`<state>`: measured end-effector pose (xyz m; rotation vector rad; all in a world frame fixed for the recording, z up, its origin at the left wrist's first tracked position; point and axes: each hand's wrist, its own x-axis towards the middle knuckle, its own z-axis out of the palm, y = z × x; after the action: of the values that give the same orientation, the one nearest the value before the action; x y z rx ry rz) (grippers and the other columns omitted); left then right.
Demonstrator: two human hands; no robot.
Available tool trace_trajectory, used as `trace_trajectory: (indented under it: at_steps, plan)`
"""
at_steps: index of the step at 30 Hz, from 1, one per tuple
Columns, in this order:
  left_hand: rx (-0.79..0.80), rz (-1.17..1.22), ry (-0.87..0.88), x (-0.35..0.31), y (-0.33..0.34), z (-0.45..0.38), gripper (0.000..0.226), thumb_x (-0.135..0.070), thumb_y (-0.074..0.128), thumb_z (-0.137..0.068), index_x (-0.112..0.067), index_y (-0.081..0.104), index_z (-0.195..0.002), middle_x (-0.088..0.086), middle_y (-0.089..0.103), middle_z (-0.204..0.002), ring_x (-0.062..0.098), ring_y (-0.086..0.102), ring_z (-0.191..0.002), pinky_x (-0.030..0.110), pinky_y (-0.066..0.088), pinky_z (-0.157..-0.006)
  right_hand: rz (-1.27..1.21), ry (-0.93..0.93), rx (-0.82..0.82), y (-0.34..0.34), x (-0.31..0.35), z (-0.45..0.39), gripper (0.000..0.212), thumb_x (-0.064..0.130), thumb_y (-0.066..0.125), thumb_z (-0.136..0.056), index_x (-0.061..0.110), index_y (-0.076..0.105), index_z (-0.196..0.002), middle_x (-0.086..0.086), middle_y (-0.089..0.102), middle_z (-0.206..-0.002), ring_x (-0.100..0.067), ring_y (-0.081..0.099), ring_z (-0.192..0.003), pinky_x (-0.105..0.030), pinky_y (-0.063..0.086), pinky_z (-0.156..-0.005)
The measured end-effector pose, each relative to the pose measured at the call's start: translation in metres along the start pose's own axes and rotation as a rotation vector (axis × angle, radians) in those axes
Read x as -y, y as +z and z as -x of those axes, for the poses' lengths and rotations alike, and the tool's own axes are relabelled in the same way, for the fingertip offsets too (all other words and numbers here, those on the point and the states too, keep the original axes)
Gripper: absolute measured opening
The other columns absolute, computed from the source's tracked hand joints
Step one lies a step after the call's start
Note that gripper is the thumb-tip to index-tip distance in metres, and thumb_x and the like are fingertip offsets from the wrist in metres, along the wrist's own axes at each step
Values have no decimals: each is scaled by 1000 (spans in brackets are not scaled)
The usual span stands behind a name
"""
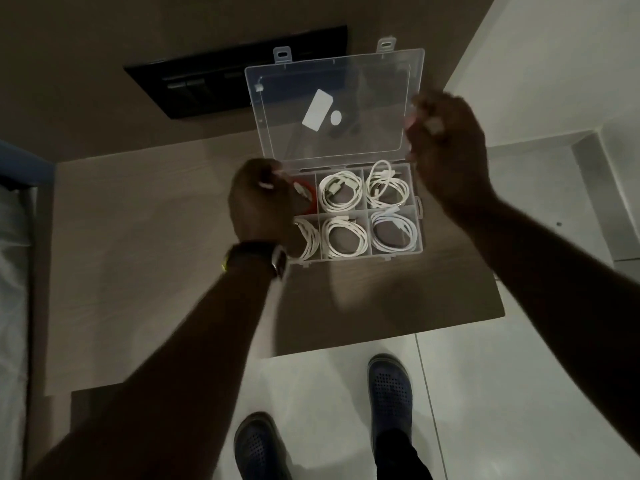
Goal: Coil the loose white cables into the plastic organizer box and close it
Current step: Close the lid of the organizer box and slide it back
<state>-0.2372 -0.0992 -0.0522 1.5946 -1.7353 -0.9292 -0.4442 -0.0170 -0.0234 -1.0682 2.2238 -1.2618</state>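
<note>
A clear plastic organizer box [419, 233] sits on a wooden table, its compartments filled with coiled white cables [341, 195]. Something red [309, 192] shows in the top left compartment, partly behind my hand. The transparent lid [332, 109] stands up, tilted back, with white stickers on it. My left hand [261, 202] pinches the lid's lower left corner and covers the box's left compartments. My right hand [446, 150] grips the lid's right edge with curled fingers.
The wooden table [173, 254] ends just in front of the box, with white floor tiles and my two dark shoes [389, 389] below. A black panel [207, 81] sits on the wall behind. A bed edge [14, 237] lies at the far left.
</note>
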Motion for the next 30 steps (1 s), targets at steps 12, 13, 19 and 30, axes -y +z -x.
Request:
trace_trajectory:
  at_steps: [12,13,19,30]
  plan:
    - [63,578,-242,-25,-37,-25,37,-50,44,-95,-24,70,-93,6,72,-109,20,67,-104,33,52,-84,-572,271,103,-29,16,9,26,38,54,-96,20,72,-99,-12,69,-98,-25,57,-79,-28,45,-62]
    - [80,581,-223,-16,-41,-14,33,-46,47,-94,-23,71,-91,9,71,-111,21,66,-106,34,53,-87,-554,241,113,-31,7,25,19,32,57,-94,22,73,-98,-17,67,-98,-27,55,-81,-28,43,-62]
    - [195,390,-100,45,-53,40,26,-7,62,-84,-21,72,-104,12,67,-118,23,63,-110,37,51,-90,-38,-57,163,-28,-45,99,38,19,65,-90,19,62,-128,-1,60,-125,-9,61,-95,-9,49,-82]
    - [278,134,111,70,-35,50,45,-8,80,-75,-21,63,-114,-9,53,-117,-12,58,-98,10,51,-80,357,-137,159,-13,-53,109,40,9,71,-87,8,65,-126,-17,56,-135,-31,58,-118,-27,47,-94]
